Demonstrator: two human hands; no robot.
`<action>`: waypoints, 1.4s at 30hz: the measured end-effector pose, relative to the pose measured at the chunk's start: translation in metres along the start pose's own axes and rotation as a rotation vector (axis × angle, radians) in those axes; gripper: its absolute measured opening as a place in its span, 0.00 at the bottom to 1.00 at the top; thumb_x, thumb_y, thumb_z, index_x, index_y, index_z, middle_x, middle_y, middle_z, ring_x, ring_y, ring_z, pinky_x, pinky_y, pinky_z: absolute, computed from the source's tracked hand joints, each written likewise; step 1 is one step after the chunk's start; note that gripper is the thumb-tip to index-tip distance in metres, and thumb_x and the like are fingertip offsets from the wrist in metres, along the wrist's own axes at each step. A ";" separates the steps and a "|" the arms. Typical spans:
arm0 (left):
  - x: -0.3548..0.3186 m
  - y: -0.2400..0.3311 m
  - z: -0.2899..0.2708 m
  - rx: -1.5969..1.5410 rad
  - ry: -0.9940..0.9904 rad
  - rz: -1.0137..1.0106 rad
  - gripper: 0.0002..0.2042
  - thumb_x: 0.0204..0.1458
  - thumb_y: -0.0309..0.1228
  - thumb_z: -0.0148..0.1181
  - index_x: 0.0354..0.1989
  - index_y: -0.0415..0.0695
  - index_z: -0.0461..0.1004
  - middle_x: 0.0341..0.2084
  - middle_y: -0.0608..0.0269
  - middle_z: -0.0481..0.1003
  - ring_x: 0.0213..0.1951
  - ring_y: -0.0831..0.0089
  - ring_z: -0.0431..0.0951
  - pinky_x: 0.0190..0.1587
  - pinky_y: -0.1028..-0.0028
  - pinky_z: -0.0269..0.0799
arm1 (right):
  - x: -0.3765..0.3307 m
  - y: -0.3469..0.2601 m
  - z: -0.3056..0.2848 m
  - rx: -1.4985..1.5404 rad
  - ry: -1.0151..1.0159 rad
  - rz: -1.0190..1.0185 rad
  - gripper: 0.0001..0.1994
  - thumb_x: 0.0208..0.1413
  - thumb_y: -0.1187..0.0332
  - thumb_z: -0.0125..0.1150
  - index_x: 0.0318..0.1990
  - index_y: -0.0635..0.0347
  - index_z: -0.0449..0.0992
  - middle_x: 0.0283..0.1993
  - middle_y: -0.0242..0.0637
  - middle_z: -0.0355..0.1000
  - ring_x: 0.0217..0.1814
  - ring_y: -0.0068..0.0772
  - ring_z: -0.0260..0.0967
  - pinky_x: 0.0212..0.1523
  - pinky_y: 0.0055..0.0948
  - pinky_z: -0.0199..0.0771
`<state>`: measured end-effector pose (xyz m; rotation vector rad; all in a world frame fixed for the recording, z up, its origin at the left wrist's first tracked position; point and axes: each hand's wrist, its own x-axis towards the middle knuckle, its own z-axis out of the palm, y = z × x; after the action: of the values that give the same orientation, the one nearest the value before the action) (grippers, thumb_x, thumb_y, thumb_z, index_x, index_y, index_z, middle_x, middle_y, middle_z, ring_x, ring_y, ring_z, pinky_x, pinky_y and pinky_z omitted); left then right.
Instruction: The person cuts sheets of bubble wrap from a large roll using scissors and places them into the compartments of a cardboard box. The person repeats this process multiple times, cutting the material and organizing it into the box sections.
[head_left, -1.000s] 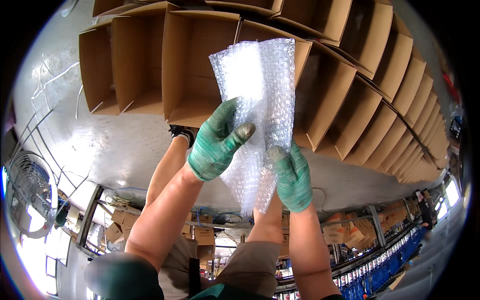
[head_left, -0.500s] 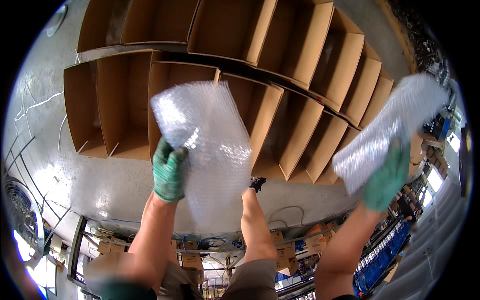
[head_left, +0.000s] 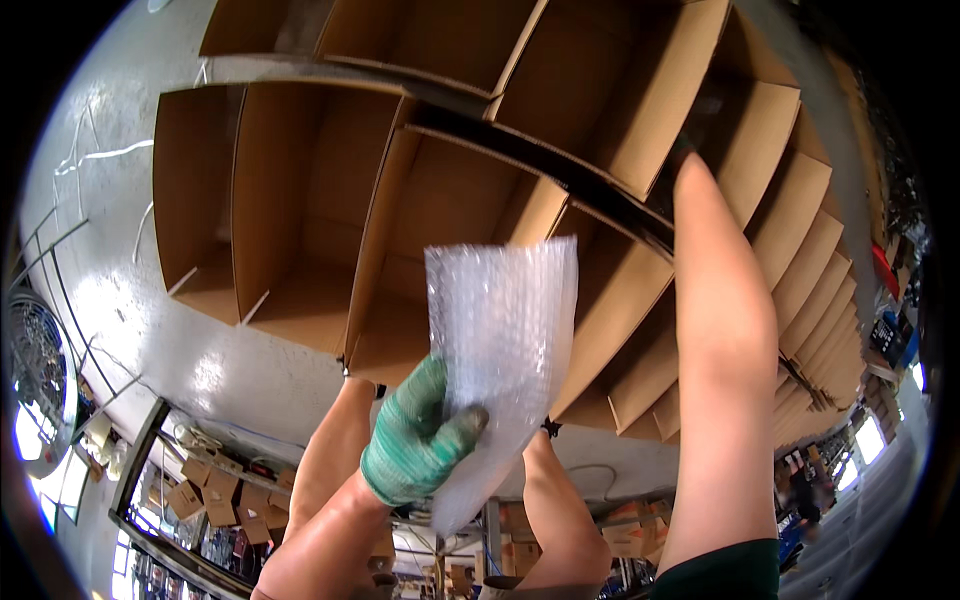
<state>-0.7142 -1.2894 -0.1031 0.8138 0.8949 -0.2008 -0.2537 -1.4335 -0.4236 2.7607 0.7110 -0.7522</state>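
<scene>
My left hand (head_left: pixel 420 435), in a green knit glove, grips a sheet of clear bubble wrap (head_left: pixel 505 330) by its left side. The sheet stands up in front of an open cardboard box (head_left: pixel 450 210) in the nearer row. My right arm stretches far forward over the boxes. Only a dark bit of the right glove (head_left: pixel 684 150) shows, down inside a box of the farther row, behind its cardboard wall (head_left: pixel 675 95). The fingers of that hand are hidden, and I cannot see whether they hold anything.
Two curved rows of open cardboard boxes run across the floor and off to the right, with a dark narrow gap (head_left: pixel 540 160) between them. A fan (head_left: pixel 40 375) stands at the left. White strapping (head_left: pixel 115 155) lies on the concrete. Shelving with cartons (head_left: pixel 225 495) is at the lower edge.
My right hand has gone from the right side forward into a far box, and its bubble wrap is out of sight. My left hand has shifted right and down with its sheet.
</scene>
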 end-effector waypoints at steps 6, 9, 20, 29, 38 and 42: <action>0.000 -0.018 0.019 -0.150 0.139 0.014 0.22 0.61 0.26 0.60 0.63 0.37 0.65 0.49 0.65 0.73 0.48 0.78 0.70 0.54 0.74 0.69 | -0.250 -0.084 -0.152 0.883 0.266 -0.065 0.11 0.68 0.67 0.54 0.52 0.60 0.75 0.44 0.31 0.76 0.45 0.20 0.72 0.44 0.26 0.75; 0.008 -0.007 0.035 -0.128 0.015 0.035 0.23 0.61 0.26 0.62 0.63 0.36 0.65 0.50 0.63 0.72 0.51 0.77 0.69 0.55 0.73 0.69 | -0.387 -0.105 -0.182 1.080 -0.262 -0.237 0.35 0.51 0.62 0.73 0.64 0.56 0.63 0.60 0.44 0.65 0.62 0.39 0.66 0.57 0.35 0.73; 0.007 -0.030 0.039 -0.254 -0.100 -0.063 0.29 0.57 0.30 0.69 0.65 0.34 0.67 0.55 0.62 0.73 0.55 0.75 0.71 0.60 0.73 0.68 | -0.468 -0.109 -0.150 1.634 -0.483 -0.024 0.44 0.59 0.66 0.67 0.76 0.65 0.44 0.72 0.50 0.61 0.71 0.37 0.61 0.69 0.36 0.62; -0.005 -0.038 0.046 -0.007 -0.085 0.038 0.22 0.63 0.32 0.62 0.62 0.37 0.70 0.44 0.69 0.76 0.43 0.83 0.70 0.51 0.78 0.69 | -0.490 -0.107 -0.136 1.580 -0.414 -0.070 0.42 0.64 0.60 0.62 0.77 0.64 0.43 0.69 0.49 0.65 0.70 0.36 0.62 0.69 0.34 0.60; -0.009 -0.025 0.015 0.014 -0.050 0.044 0.24 0.53 0.14 0.49 0.61 0.40 0.72 0.34 0.66 0.75 0.29 0.82 0.72 0.34 0.79 0.74 | -0.571 -0.038 -0.138 1.035 0.132 0.325 0.24 0.66 0.62 0.53 0.65 0.67 0.67 0.54 0.45 0.72 0.52 0.38 0.70 0.57 0.32 0.71; -0.002 -0.030 -0.031 -0.090 0.158 0.281 0.24 0.53 0.16 0.48 0.60 0.38 0.72 0.36 0.64 0.78 0.28 0.82 0.72 0.34 0.79 0.74 | -0.593 -0.047 -0.199 0.655 0.489 0.546 0.25 0.64 0.60 0.53 0.62 0.69 0.69 0.55 0.53 0.71 0.51 0.45 0.72 0.56 0.39 0.75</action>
<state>-0.7493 -1.2886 -0.1289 0.8700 0.9193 0.1503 -0.6405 -1.5690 0.0516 3.5194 -0.3244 -0.2002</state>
